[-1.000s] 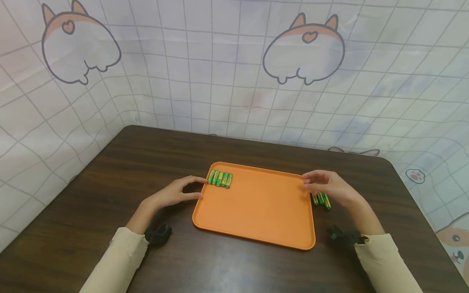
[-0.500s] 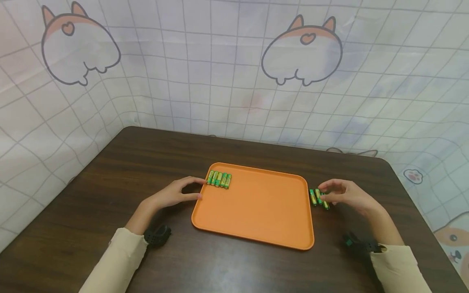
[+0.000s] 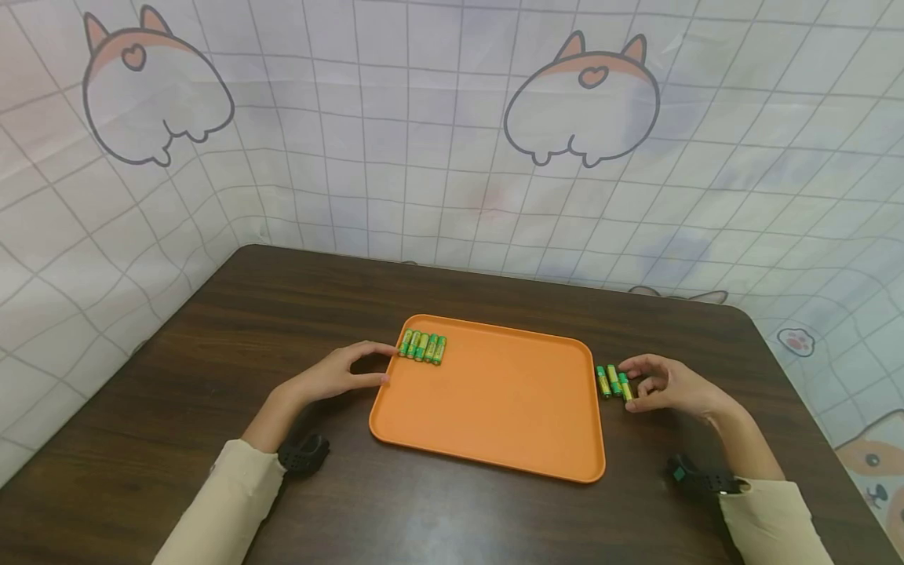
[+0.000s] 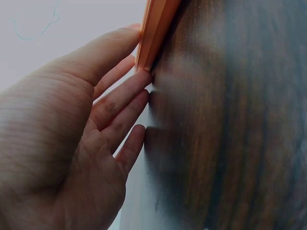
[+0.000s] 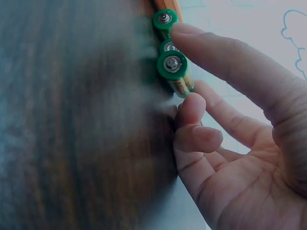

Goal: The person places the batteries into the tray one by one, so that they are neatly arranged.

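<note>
An orange tray (image 3: 494,408) lies on the dark wooden table. At its left rim rests my left hand (image 3: 339,369), thumb and forefinger apart and touching the edge. The left wrist view shows these fairly straight fingers (image 4: 120,103) against the tray's side (image 4: 156,33). Several green-and-yellow batteries (image 3: 422,347) form a row in the tray's far left corner. Beyond the right rim, three more batteries (image 3: 613,380) lie on the table. My right hand (image 3: 667,384) frames the rightmost battery (image 5: 172,67) with thumb and forefinger, its other fingers bent.
The dark table (image 3: 282,306) extends around the tray to a back edge by a white gridded cloth (image 3: 452,157) with dog drawings. A black wrist strap (image 3: 304,453) sits at my left wrist, another strap (image 3: 706,477) at my right.
My right hand has moved from over the tray's right rim, right and toward me, to the loose batteries, now in plain sight. My left hand has stayed at the left rim.
</note>
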Available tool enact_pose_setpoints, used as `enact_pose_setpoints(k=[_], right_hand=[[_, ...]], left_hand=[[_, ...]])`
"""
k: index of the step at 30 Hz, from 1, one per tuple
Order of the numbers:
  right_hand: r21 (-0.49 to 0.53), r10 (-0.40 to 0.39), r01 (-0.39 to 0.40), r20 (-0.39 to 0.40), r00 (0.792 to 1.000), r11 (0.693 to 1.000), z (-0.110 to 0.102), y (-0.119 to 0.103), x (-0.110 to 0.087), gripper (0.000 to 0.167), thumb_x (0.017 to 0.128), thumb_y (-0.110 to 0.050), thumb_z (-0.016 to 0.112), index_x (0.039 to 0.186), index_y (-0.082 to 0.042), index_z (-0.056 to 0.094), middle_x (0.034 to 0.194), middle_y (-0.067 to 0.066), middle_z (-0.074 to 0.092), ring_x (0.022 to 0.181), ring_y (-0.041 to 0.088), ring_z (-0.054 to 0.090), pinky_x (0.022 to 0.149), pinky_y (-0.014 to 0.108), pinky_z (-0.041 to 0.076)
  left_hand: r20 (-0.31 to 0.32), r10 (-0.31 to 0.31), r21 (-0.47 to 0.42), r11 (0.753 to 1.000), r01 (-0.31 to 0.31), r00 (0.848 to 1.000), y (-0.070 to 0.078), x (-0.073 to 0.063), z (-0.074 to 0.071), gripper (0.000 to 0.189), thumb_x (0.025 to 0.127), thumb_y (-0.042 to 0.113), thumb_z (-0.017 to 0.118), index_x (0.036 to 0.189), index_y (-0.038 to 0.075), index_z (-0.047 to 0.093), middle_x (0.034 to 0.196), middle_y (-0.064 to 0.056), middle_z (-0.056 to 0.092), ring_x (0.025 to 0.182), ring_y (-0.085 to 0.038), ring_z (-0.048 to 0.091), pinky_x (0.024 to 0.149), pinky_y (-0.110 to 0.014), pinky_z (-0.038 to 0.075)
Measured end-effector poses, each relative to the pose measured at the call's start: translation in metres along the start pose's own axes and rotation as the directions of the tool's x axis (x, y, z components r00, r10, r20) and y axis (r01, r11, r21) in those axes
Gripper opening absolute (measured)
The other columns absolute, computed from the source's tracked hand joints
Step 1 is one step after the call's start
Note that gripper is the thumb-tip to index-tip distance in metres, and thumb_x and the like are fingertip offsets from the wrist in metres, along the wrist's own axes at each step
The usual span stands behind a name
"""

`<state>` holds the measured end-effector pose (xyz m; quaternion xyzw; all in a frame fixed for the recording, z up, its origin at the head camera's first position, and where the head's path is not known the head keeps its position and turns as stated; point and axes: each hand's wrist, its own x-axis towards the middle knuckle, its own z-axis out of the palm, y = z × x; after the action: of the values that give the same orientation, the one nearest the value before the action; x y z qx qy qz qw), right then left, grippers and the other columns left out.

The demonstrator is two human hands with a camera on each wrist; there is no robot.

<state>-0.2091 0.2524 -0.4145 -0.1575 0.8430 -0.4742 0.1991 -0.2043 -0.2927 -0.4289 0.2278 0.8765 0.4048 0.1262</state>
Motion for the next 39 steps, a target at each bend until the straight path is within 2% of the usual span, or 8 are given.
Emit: enact_pose_setpoints(k=[4,10,18,21,28,30,38,39], right_hand=[[0.005,-0.02,0.02,0.014,1.0,1.0,0.001,-0.001,0.0,0.065,0.08,-0.003,0.079,0.13,0.015,0.043,0.111,0.02,0.049,0.071,0.013,0.054,0.067,0.026,0.048],[-0.012,0.024,-0.024,0.009,1.0,1.0,0.0,-0.001,0.0,0.065,0.079,-0.006,0.08,0.13,0.012,0.044,0.083,0.004,0.057,0.07,0.013,0.054,0.068,0.027,0.046],[-0.047,0.039,-0.038,0.015,0.999,0.998,-0.003,-0.001,-0.002,0.064,0.081,-0.011,0.08,0.131,0.009,0.045,0.085,0.009,0.059,0.073,0.018,0.057,0.072,0.03,0.045],[-0.057,0.041,-0.04,0.012,0.999,0.998,-0.003,-0.003,-0.004,0.062,0.082,-0.012,0.079,0.131,0.008,0.046,0.09,0.013,0.058,0.072,0.019,0.059,0.075,0.031,0.044],[-0.041,0.034,-0.033,0.01,0.999,0.999,-0.002,-0.006,-0.005,0.059,0.083,-0.011,0.078,0.13,0.007,0.047,0.115,0.02,0.048,0.071,0.018,0.06,0.075,0.028,0.043],[-0.04,0.027,-0.026,0.011,1.0,0.999,-0.001,-0.007,-0.005,0.059,0.084,-0.012,0.077,0.13,0.007,0.047,0.116,0.02,0.047,0.071,0.019,0.06,0.076,0.029,0.044],[-0.065,0.033,-0.032,0.013,0.999,0.997,0.003,-0.017,0.003,0.061,0.084,-0.016,0.078,0.132,0.003,0.047,0.085,0.009,0.064,0.074,0.025,0.062,0.08,0.032,0.043],[-0.065,0.024,-0.022,0.022,0.999,0.998,0.004,-0.019,0.004,0.061,0.084,-0.016,0.078,0.133,0.003,0.047,0.085,0.008,0.064,0.075,0.025,0.062,0.08,0.032,0.044]], left_hand=[[-0.001,-0.001,0.0,1.0,0.001,1.0,0.0,0.0,0.0,0.054,0.093,0.033,0.068,0.141,0.013,0.052,0.144,-0.012,0.048,0.137,-0.034,0.039,0.109,-0.056,0.033],[-0.001,0.0,0.001,1.0,0.0,1.0,0.0,0.0,0.0,0.054,0.093,0.033,0.067,0.141,0.013,0.052,0.144,-0.012,0.048,0.136,-0.034,0.039,0.109,-0.056,0.033],[0.0,-0.008,-0.011,1.0,0.008,1.0,0.001,0.0,-0.001,0.054,0.093,0.033,0.068,0.141,0.013,0.052,0.145,-0.012,0.047,0.137,-0.034,0.039,0.109,-0.056,0.033],[0.0,-0.007,-0.011,1.0,0.007,1.0,0.002,0.0,-0.001,0.054,0.093,0.032,0.068,0.141,0.013,0.051,0.145,-0.012,0.048,0.137,-0.034,0.039,0.109,-0.056,0.033],[0.001,-0.006,-0.009,1.0,0.006,1.0,0.002,0.0,0.0,0.054,0.093,0.031,0.068,0.141,0.012,0.051,0.144,-0.012,0.048,0.137,-0.034,0.039,0.109,-0.056,0.033],[0.001,-0.007,-0.01,1.0,0.007,1.0,0.002,0.0,0.0,0.054,0.093,0.031,0.068,0.141,0.012,0.051,0.145,-0.013,0.047,0.137,-0.034,0.039,0.109,-0.056,0.033],[0.007,-0.009,-0.003,1.0,0.009,1.0,0.001,0.001,0.0,0.055,0.094,0.032,0.067,0.142,0.013,0.05,0.146,-0.012,0.046,0.137,-0.033,0.038,0.109,-0.055,0.033],[0.005,-0.009,-0.001,1.0,0.009,1.0,0.001,0.001,0.0,0.055,0.094,0.033,0.067,0.142,0.013,0.05,0.146,-0.012,0.046,0.137,-0.034,0.038,0.109,-0.055,0.033]])
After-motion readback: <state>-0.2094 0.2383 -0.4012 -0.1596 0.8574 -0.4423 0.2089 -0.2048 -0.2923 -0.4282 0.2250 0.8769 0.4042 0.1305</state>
